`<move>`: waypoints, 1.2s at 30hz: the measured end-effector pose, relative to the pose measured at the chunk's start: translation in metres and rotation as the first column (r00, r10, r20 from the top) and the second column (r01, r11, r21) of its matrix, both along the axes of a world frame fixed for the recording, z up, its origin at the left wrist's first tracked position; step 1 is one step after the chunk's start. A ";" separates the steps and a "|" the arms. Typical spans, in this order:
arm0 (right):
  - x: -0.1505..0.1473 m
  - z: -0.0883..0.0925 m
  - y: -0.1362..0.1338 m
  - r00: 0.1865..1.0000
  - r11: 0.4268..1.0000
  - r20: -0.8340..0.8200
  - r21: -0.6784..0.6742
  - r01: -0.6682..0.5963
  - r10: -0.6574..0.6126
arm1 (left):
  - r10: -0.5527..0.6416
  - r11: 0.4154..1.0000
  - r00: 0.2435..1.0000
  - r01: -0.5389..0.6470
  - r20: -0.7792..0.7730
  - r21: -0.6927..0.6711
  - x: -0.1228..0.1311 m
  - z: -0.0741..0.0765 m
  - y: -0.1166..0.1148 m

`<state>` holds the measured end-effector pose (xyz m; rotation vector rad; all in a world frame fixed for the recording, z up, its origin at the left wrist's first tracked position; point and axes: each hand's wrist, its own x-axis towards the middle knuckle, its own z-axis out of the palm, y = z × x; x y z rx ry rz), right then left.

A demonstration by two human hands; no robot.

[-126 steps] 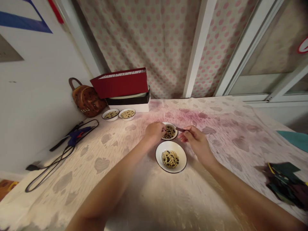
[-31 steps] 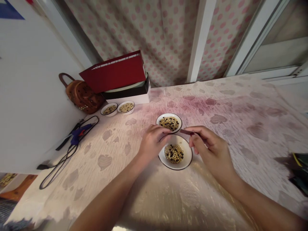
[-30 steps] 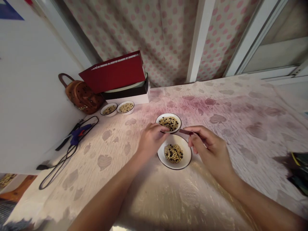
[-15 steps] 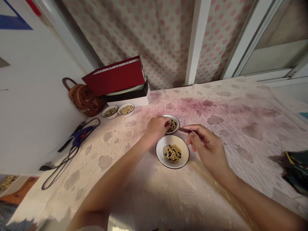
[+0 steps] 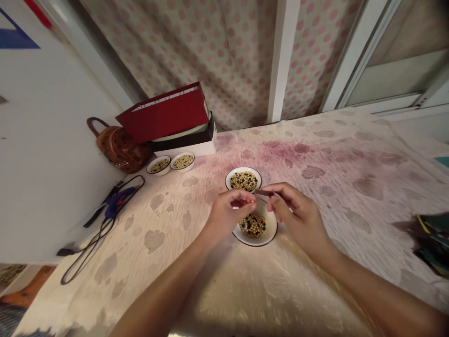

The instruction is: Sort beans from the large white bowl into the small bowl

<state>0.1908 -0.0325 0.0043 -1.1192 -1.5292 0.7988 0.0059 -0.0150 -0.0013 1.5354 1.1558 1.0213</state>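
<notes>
My left hand [image 5: 228, 219] hangs over the near white bowl [image 5: 271, 229], its fingertips pinched on a tiny pale bean [image 5: 251, 201]. That bowl holds a mound of yellow and black beans [image 5: 253, 224], partly hidden by my fingers. My right hand [image 5: 294, 211] grips a short dark red stick [image 5: 263, 192], whose tip lies just above the near bowl's far rim. Behind them stands a second white bowl [image 5: 244, 169] with a black rim, full of mixed beans [image 5: 243, 180]. Neither hand touches it.
Two small bowls of beans [image 5: 159, 165] stand by a red folder [image 5: 163, 113] on a black-and-white box [image 5: 185, 145]. Further left lie a brown studded backpack [image 5: 119, 150] and a blue glue gun [image 5: 117, 199] with a black cord. Dark green papers [image 5: 433, 245] lie at the right.
My left hand has come back from over the far bowl to above the near bowl, uncovering the far bowl. My right hand and its stick have moved little.
</notes>
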 end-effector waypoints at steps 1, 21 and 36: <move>0.000 0.000 0.000 1.000 1.000 0.012 0.003 -0.015 0.015 | 0.002 1.000 1.000 -0.002 0.013 0.000 0.000 -0.001 -0.001; -0.001 -0.004 -0.001 0.975 0.996 0.205 0.028 -0.089 0.082 | 0.052 0.996 0.999 -0.051 -0.010 0.078 -0.003 -0.005 -0.005; 0.006 -0.007 0.004 0.982 0.995 0.166 0.049 0.086 -0.093 | 0.027 0.926 0.898 0.143 -0.440 0.350 -0.012 -0.002 0.007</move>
